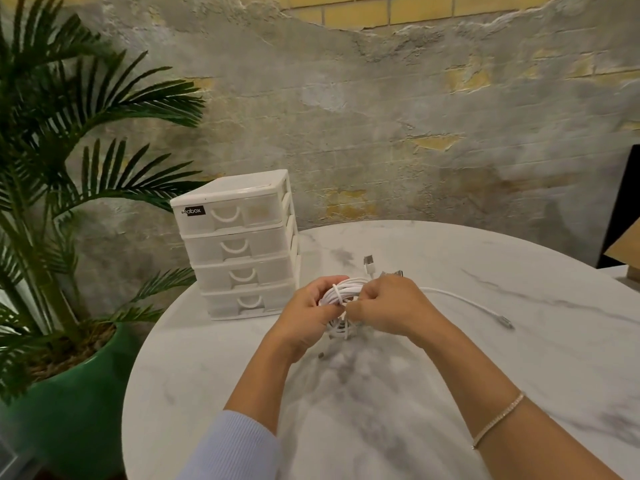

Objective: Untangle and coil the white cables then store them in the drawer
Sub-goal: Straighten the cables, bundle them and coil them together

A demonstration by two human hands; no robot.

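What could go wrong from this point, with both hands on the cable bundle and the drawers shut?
1. The loose strand trails right across the table; its plug could snag or drag as the bundle of white cables is wound.
2. Both the left hand and the right hand grip the bundle, and all four drawers of the drawer unit look closed, so freeing a hand might let the coil spring apart.

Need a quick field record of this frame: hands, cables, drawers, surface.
left hand: grips the cable bundle
right hand: pinches a strand at the bundle
cable state: partly coiled; one loose end trails right across the table
connectors: two plug ends behind the hands
drawer unit: four drawers, all closed, left of the hands
surface: round marble table
stored: nothing yet
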